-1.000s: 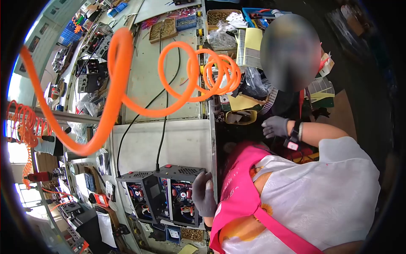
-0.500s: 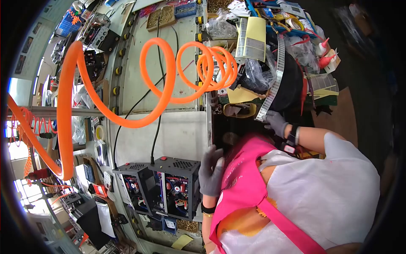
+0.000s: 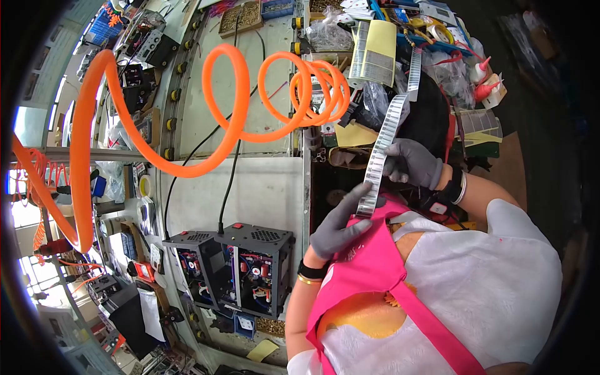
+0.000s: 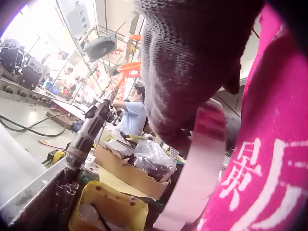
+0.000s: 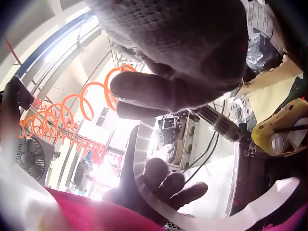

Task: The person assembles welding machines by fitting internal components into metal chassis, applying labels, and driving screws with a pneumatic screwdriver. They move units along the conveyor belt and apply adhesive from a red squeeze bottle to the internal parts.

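Note:
A long white strip of printed labels (image 3: pixel 382 140) runs between the hands in front of the apron, its far part trailing back over a black bundle. Grey gloves cover both hands. The right hand (image 3: pixel 415 165) pinches the strip partway along; in the right wrist view the right thumb and finger meet over the label strip (image 5: pixel 139 163). The left hand (image 3: pixel 340 228) is at the strip's near end, thumb and fingers spread in a V with the strip lying between them. The left wrist view shows the label strip (image 4: pixel 192 178) curving down from under the left glove.
Two dark metal-cased units (image 3: pixel 259 275) with exposed wiring stand on the bench at lower left. An orange coiled air hose (image 3: pixel 225 112) hangs across the view. A yellow bin (image 4: pixel 108 207) and sheets of labels (image 3: pixel 378 53) lie near the right hand.
The right hand reached the hanging label strip, took hold of it and drew it toward the body. The left hand moved from beside the metal units across to the strip's end.

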A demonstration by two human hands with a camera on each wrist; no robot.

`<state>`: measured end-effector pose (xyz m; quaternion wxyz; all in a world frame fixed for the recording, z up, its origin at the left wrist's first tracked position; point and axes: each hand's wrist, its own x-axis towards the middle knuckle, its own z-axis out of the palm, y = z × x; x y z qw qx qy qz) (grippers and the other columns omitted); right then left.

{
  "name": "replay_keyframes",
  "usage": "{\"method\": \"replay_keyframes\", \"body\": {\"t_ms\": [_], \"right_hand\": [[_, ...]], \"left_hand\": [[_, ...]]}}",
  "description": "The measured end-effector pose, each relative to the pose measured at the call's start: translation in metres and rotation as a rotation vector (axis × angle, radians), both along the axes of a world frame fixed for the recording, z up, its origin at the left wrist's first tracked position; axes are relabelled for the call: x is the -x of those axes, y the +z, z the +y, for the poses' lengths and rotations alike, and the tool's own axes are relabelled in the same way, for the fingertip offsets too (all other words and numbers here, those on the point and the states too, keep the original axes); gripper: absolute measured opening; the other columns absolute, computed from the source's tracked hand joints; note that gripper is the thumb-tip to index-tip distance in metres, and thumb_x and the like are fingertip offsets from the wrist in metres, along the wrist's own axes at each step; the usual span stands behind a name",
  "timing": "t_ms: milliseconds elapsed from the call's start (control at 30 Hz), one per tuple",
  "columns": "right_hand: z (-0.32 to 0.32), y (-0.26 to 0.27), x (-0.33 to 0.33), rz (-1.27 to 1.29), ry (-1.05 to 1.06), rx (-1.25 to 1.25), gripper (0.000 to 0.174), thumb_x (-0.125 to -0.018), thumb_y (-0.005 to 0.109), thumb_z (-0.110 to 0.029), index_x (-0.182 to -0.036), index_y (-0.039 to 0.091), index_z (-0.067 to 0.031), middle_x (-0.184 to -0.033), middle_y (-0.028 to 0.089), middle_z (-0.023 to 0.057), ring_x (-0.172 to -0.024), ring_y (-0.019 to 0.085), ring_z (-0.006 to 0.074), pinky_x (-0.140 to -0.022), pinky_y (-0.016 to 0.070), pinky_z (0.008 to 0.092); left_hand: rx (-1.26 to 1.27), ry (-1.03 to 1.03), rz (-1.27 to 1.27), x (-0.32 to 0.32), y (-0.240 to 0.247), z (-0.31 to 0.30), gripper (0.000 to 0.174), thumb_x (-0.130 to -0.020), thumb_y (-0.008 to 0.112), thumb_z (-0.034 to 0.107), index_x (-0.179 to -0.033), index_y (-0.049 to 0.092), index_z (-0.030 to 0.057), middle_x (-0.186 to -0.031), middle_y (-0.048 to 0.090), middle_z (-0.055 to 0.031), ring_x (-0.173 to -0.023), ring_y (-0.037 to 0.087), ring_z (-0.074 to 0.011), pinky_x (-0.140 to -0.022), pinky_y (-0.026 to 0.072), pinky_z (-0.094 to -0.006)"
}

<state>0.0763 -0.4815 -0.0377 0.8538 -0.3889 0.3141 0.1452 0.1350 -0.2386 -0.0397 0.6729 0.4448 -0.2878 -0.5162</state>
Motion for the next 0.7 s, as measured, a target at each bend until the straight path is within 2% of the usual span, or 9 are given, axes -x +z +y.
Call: {"method": "replay_keyframes", "body": {"t_ms": [67, 100, 200, 233, 267, 333, 433, 567, 700], "right_hand": [[0.000, -0.006, -0.002, 0.009, 0.026, 0.042, 0.026, -0.091, 0.047, -0.022, -0.097, 0.059, 0.0006, -0.066, 0.063, 0.0108, -0.045, 0.059, 0.0148, -0.034, 0.0430, 0.0200], [0.001, -0.006, -0.004, 0.013, 0.042, 0.063, 0.029, -0.091, 0.047, -0.025, -0.098, 0.059, 0.0002, -0.064, 0.063, 0.0103, -0.045, 0.058, 0.0140, -0.035, 0.0428, 0.0200], [0.002, 0.015, -0.005, 0.003, 0.462, 0.280, 0.040, -0.091, 0.048, -0.037, -0.104, 0.061, -0.0023, -0.063, 0.062, 0.0082, -0.045, 0.056, 0.0113, -0.038, 0.0421, 0.0200], [0.005, 0.021, -0.004, -0.049, 0.578, 0.373, 0.048, -0.090, 0.047, -0.048, -0.107, 0.063, -0.0057, -0.063, 0.061, 0.0070, -0.046, 0.055, 0.0095, -0.040, 0.0413, 0.0199], [0.007, 0.019, 0.001, -0.129, 0.612, 0.420, 0.046, -0.090, 0.048, -0.047, -0.107, 0.064, -0.0069, -0.065, 0.062, 0.0070, -0.048, 0.057, 0.0095, -0.040, 0.0415, 0.0202], [0.014, 0.022, 0.004, -0.117, 0.649, 0.424, 0.040, -0.089, 0.057, -0.039, -0.108, 0.063, -0.0043, -0.071, 0.064, 0.0066, -0.057, 0.059, 0.0091, -0.049, 0.0453, 0.0217], [0.021, 0.012, 0.009, -0.356, 0.647, 0.463, 0.036, -0.085, 0.064, -0.027, -0.109, 0.061, -0.0002, -0.084, 0.066, 0.0065, -0.074, 0.060, 0.0093, -0.066, 0.0486, 0.0241], [0.031, 0.016, 0.010, -0.424, 0.535, 0.488, 0.032, -0.084, 0.065, -0.019, -0.109, 0.060, 0.0013, -0.098, 0.065, 0.0064, -0.091, 0.058, 0.0098, -0.083, 0.0461, 0.0264], [0.039, 0.009, 0.011, -0.366, 0.400, 0.414, 0.026, -0.083, 0.063, -0.011, -0.106, 0.060, 0.0008, -0.095, 0.065, 0.0056, -0.091, 0.058, 0.0095, -0.082, 0.0465, 0.0261]], "left_hand": [[0.065, -0.152, -0.042, -0.014, 0.000, 0.008, 0.068, -0.085, 0.058, 0.007, -0.143, 0.023, -0.0021, -0.137, 0.043, -0.0165, -0.127, 0.042, -0.0234, -0.106, 0.0303, -0.0348], [0.076, -0.160, 0.025, -0.015, 0.004, 0.009, 0.063, -0.085, 0.055, 0.004, -0.142, 0.027, -0.0029, -0.141, 0.039, -0.0164, -0.130, 0.037, -0.0240, -0.108, 0.0270, -0.0351], [0.040, -0.002, -0.037, -0.011, 0.007, 0.006, 0.066, -0.083, 0.055, 0.000, -0.142, 0.025, -0.0030, -0.144, 0.035, -0.0155, -0.133, 0.033, -0.0236, -0.109, 0.0240, -0.0347], [0.026, 0.029, 0.038, -0.009, 0.006, 0.006, 0.069, -0.081, 0.055, -0.002, -0.143, 0.024, -0.0025, -0.146, 0.032, -0.0153, -0.136, 0.027, -0.0231, -0.110, 0.0201, -0.0342], [0.020, 0.056, 0.020, -0.009, 0.006, 0.003, 0.070, -0.081, 0.055, -0.003, -0.143, 0.023, -0.0023, -0.147, 0.031, -0.0151, -0.137, 0.026, -0.0230, -0.111, 0.0196, -0.0341], [0.012, 0.110, -0.017, -0.009, 0.008, -0.003, 0.072, -0.080, 0.055, -0.004, -0.144, 0.022, -0.0018, -0.148, 0.028, -0.0147, -0.138, 0.025, -0.0228, -0.111, 0.0186, -0.0339], [-0.016, 0.118, -0.172, -0.011, 0.006, -0.010, 0.075, -0.080, 0.057, -0.001, -0.145, 0.020, -0.0002, -0.149, 0.027, -0.0143, -0.138, 0.023, -0.0225, -0.111, 0.0182, -0.0338], [-0.071, 0.148, -0.345, -0.013, 0.007, -0.016, 0.079, -0.079, 0.061, 0.000, -0.145, 0.018, 0.0007, -0.149, 0.027, -0.0142, -0.138, 0.023, -0.0214, -0.110, 0.0211, -0.0337], [-0.068, 0.234, -0.146, -0.006, 0.001, -0.020, 0.085, -0.078, 0.064, -0.001, -0.146, 0.014, 0.0009, -0.147, 0.029, -0.0138, -0.134, 0.029, -0.0203, -0.107, 0.0274, -0.0329]]}}
